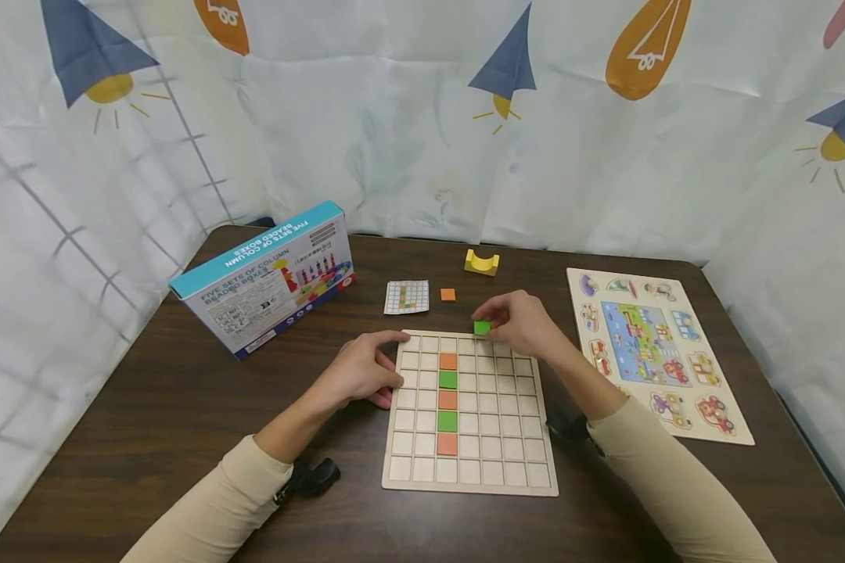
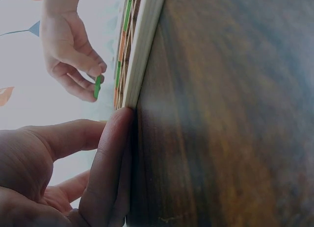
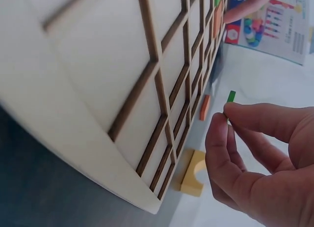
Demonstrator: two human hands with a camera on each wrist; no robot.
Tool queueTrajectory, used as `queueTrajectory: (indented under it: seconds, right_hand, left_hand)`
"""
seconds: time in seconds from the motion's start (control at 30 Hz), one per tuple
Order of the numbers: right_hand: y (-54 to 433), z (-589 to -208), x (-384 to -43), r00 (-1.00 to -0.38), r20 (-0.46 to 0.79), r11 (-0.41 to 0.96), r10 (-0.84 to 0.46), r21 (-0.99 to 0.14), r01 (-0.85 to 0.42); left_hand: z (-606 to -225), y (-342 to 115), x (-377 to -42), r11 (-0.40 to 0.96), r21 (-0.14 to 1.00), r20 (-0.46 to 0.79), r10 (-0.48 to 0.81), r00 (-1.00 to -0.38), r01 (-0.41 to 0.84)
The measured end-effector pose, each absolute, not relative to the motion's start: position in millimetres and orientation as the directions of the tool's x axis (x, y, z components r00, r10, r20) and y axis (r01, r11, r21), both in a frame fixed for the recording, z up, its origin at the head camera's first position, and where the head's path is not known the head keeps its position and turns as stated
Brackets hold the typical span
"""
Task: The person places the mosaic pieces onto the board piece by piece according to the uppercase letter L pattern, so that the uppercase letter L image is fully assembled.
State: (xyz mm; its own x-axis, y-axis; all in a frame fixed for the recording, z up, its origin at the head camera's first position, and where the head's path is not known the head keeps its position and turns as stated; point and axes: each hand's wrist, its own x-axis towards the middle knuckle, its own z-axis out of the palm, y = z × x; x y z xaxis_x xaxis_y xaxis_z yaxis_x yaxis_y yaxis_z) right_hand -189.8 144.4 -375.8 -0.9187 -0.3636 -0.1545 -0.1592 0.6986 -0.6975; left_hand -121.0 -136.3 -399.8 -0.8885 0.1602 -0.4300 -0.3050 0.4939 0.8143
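My right hand (image 1: 517, 324) pinches a green square tile (image 1: 482, 328) between thumb and fingers, held near the far edge of a wooden grid board (image 1: 470, 472). In the right wrist view the tile (image 3: 231, 96) shows edge-on. My left hand (image 1: 357, 367) rests at the board's left side, its fairly straight fingers touching the rim and the far-left corner. In one column of the board lie orange tiles (image 1: 447, 400) alternating with green tiles (image 1: 447, 421). Beyond the board is a loose orange tile (image 1: 447, 295), beside a small card (image 1: 406, 297) printed with a coloured grid pattern.
A yellow arched block (image 1: 482, 263) stands at the back of the dark table (image 1: 148, 438). To the left is an upright box (image 1: 267, 281) with a blue top; to the right lies a picture puzzle board (image 1: 648, 352). A printed curtain (image 1: 408, 141) hangs behind.
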Motion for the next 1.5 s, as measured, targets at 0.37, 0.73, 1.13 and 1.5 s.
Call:
queueTrajectory:
  seconds: [0.37, 0.73, 1.13, 1.5]
  right_hand:
    - [145.2, -371.2, -167.5, -0.907, -0.141, 0.678, -0.396, -0.711, -0.185]
    - [144.5, -368.7, -146.8, -0.901, -0.157, 0.676, -0.403, -0.715, -0.177]
    - [143.1, -368.8, -127.2, -0.880, -0.167, 0.681, -0.444, -0.702, -0.211]
    - [137.9, -366.3, -107.4, -0.857, -0.205, 0.689, -0.473, -0.692, -0.214]
  left_hand:
    - [-400.6, -137.9, -121.8, 0.487, 0.818, -0.428, 0.159, -0.890, -0.306]
    - [-398.7, -137.7, -122.3, 0.501, 0.808, -0.436, 0.155, -0.886, -0.310]
    - [-398.3, -136.1, -122.7, 0.488, 0.813, -0.439, 0.157, -0.885, -0.317]
    - [-399.3, -136.2, -123.8, 0.501, 0.803, -0.449, 0.152, -0.881, -0.323]
